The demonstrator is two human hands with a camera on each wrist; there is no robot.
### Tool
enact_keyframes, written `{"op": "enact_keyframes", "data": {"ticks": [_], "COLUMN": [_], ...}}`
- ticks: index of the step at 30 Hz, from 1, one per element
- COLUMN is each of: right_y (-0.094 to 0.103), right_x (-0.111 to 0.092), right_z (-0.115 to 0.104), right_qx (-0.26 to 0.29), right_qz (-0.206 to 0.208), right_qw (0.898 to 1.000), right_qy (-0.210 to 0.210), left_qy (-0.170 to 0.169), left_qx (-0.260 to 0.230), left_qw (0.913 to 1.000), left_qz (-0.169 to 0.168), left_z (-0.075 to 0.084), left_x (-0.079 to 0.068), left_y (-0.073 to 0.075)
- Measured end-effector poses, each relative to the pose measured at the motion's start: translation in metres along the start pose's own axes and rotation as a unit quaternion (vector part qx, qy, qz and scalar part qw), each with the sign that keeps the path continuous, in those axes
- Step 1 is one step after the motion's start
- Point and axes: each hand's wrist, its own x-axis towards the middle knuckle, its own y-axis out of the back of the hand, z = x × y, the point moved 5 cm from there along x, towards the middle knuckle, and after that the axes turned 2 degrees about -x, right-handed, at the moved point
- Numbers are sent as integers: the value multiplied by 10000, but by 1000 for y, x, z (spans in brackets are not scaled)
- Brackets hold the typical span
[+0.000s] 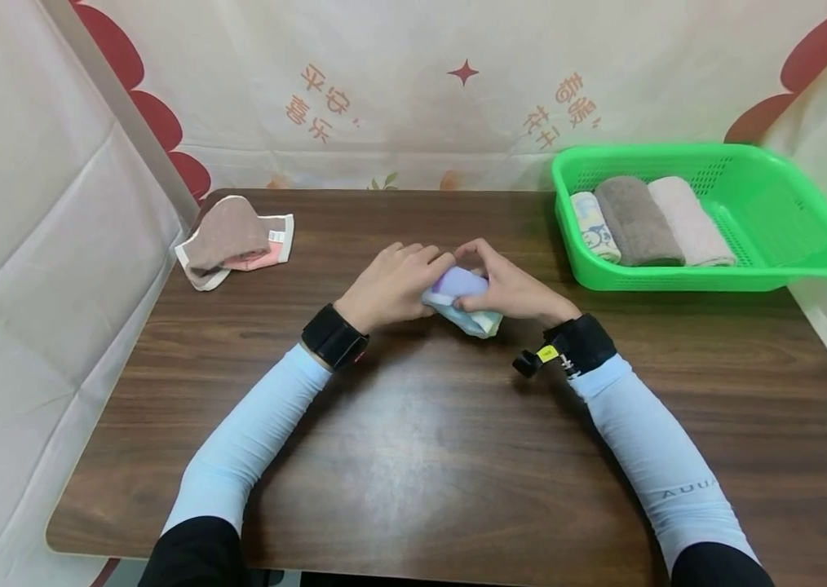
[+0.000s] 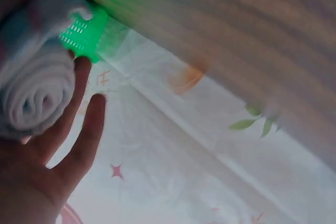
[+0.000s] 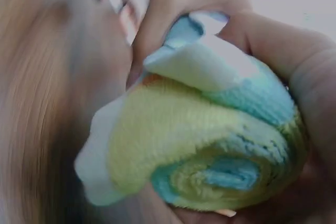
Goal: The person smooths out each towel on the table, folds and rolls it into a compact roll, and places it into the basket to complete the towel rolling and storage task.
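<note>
A small towel [image 1: 460, 284] in purple, light blue and yellow is rolled up between the two hands over the middle of the table. My left hand [image 1: 400, 285] grips its left end, and my right hand [image 1: 512, 287] pinches the right end between thumb and fingers. In the right wrist view the towel [image 3: 199, 129] shows a spiral yellow and blue end with a loose white-edged flap. Its other coiled end, pale and tight, appears in the left wrist view beside the spread fingers [image 2: 92, 124] of the left hand.
At the back right stands a green basket [image 1: 817, 236] holding a patterned rolled towel [image 1: 595, 227], a grey one [image 1: 639, 220] and a pale pink one [image 1: 691, 222]. A brown and pink cloth [image 1: 233, 236] lies loosely folded at the table's back left. White fabric screens the left and back.
</note>
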Motion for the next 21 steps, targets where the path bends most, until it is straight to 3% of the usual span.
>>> {"op": "enact_keyframes", "data": {"ticks": [6,11,13,14,15,16,18,20,21], "right_y": [0,1,0,-3,-7,-12,-23,-34,-37], "right_x": [-4,-6,-8,-9,-9,-10,-11,-12,-13], "right_z": [-1,3,7,8,8,8,5,-1,-5], "right_qx": [1162,1645,2296,2886,3511,4134,5214,5846,5926], "right_qz": [-499,-904,-1073,-1271,-1496,-1757,-2394,-3187,-3461], "right_qw": [9901,9812,9665,9482,9236,8927,8185,7460,7273], "right_qy": [-614,-441,-401,-389,-361,-350,-313,-109,64], "left_qy": [-369,-595,-649,-678,-715,-752,-825,-878,-892], "left_qx": [558,843,880,897,909,932,996,1081,1104], "left_qw": [9957,9881,9837,9806,9771,9732,9646,9563,9534], "left_qz": [640,1139,1425,1608,1784,1964,2298,2571,2661], "left_z": [10,14,15,16,17,18,20,20,20], "left_x": [-1,-2,-3,-3,-4,-4,-4,-5,-4], "left_y": [9,15,18,20,21,22,24,26,27]}}
